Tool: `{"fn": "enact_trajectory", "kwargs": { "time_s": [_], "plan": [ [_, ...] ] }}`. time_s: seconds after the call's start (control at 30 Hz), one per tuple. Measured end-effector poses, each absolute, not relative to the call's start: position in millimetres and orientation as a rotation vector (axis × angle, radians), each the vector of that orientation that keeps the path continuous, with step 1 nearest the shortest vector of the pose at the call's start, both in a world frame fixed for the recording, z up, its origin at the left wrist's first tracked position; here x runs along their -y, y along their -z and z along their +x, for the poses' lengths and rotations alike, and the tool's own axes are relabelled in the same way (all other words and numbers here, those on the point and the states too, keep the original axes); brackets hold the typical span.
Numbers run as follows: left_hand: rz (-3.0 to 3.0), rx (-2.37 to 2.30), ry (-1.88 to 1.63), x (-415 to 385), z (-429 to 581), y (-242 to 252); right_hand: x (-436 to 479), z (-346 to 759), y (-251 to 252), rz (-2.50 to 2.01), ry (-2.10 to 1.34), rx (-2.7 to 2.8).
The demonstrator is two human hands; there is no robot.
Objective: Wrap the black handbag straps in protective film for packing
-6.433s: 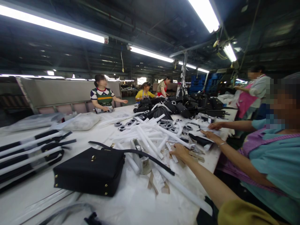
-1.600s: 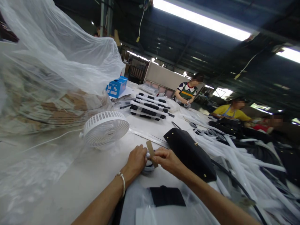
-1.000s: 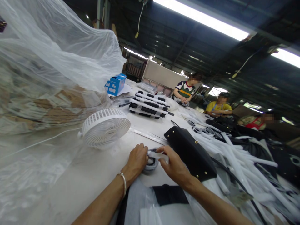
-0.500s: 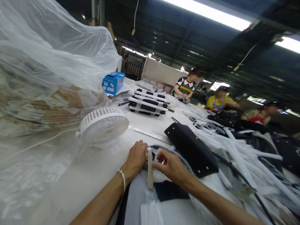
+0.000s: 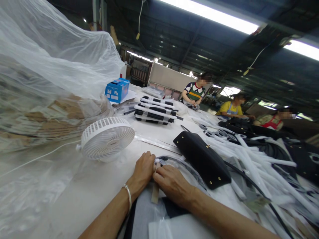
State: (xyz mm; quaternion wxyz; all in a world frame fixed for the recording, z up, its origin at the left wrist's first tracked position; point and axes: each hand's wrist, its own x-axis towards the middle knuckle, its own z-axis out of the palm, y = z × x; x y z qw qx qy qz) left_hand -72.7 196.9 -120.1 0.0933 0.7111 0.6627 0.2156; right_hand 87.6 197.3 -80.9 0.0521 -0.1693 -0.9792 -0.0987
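My left hand point(image 5: 144, 167), with a silver bangle at its wrist, is closed at the near end of a dark bag handle point(image 5: 191, 166) wrapped in clear plastic. Against it, my right hand point(image 5: 173, 182) is closed with its fingertips on a beige strip point(image 5: 155, 194), which hangs down between the two hands. The fingers hide the spot where strip and handle meet. Beneath the hands lie grey and black material point(image 5: 144, 212) and a clear plastic sheet point(image 5: 161, 229). To the right of my right hand lies a black bag point(image 5: 203, 161) with gold studs.
A white fan point(image 5: 108, 139) stands left of my hands. Wrapped black bundles point(image 5: 156, 111) and a blue box point(image 5: 117, 90) are farther back. White foam tubes point(image 5: 251, 166) are heaped at right. Plastic-covered stacks point(image 5: 50, 109) rise at left. Several people work across the table.
My right hand has moved in to the left and closed on the beige strip, whose lower end now tilts a little left. My left hand stays at the handle end.
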Motion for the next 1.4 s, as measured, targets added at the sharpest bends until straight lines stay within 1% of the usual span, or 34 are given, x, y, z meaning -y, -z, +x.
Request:
{"fn": "enact_trajectory", "kwargs": {
  "time_s": [0.1, 0.3, 0.47, 0.57, 0.73, 0.9, 1.0, 1.2, 1.33, 1.4],
  "plan": [
    [2.114, -1.978, -0.651, -197.4, -72.6, 121.7, -201.0, 92.2, 79.4, -0.498, 0.240, 2.984],
    [2.107, -1.992, -0.672, -196.6, -72.0, 121.1, -208.3, 112.3, 76.1, -0.695, -0.023, 2.822],
    [2.103, -1.988, -0.691, -197.7, -71.3, 120.1, -216.6, 104.6, 79.5, -0.634, 0.250, 2.840],
    [2.102, -1.988, -0.695, -198.4, -72.0, 120.5, -222.6, 95.1, 83.2, -0.644, 0.302, 2.789],
    [2.099, -2.000, -0.695, -197.4, -74.1, 120.6, -228.8, 94.1, 86.8, -0.736, 0.057, 2.784],
    [2.126, -1.988, -0.705, -194.7, -72.5, 118.0, -227.2, 108.0, 77.7, -0.802, -0.129, 2.828],
    [2.129, -1.998, -0.696, -194.0, -70.7, 115.4, -227.7, 110.4, 73.8, -0.819, -0.083, 2.820],
    [2.120, -2.015, -0.710, -192.5, -70.0, 113.6, -229.9, 92.6, 80.3, -0.707, 0.220, 2.849],
    [2.077, -2.014, -0.681, -191.1, -71.3, 112.9, -229.0, 82.1, 78.1, -0.920, 0.120, 2.877],
    [2.067, -1.996, -0.689, -190.7, -72.1, 112.5, -225.9, 81.4, 73.2, -0.924, 0.069, 2.888]
  ]
}}
